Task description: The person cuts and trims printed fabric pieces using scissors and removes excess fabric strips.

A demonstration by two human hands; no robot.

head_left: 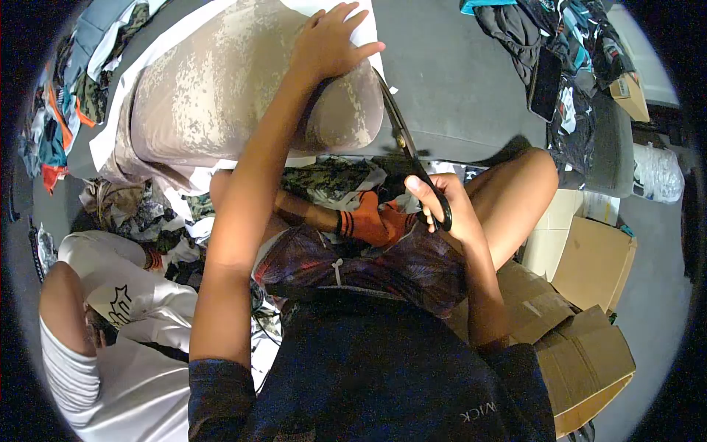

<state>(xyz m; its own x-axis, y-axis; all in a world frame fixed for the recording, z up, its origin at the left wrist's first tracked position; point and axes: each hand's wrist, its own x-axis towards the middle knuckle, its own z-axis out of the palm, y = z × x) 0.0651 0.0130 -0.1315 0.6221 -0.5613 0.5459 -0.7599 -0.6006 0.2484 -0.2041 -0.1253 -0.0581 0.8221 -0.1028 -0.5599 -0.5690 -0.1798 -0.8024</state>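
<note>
My left hand (331,43) lies with fingers spread on the upper right part of a brown and cream camouflage-patterned fabric (206,88), next to a white sheet (366,22) that shows along its edges. In my right hand (451,205) is a pair of black-handled scissors (401,136), the fingers around the handles. The blades point up and away from me, with their tips at the sheet's right edge near my left thumb. A tiny white scrap (394,90) rests beside the blades. Whether the blades are parted is hard to make out.
The fabric lies on a grey padded surface (456,81). A dark phone (544,85) and piled clothes (508,33) are at the right; more clothes (62,103) lie left. Cardboard boxes (582,353) stand at my right. Another person in white (140,368) sits at my left.
</note>
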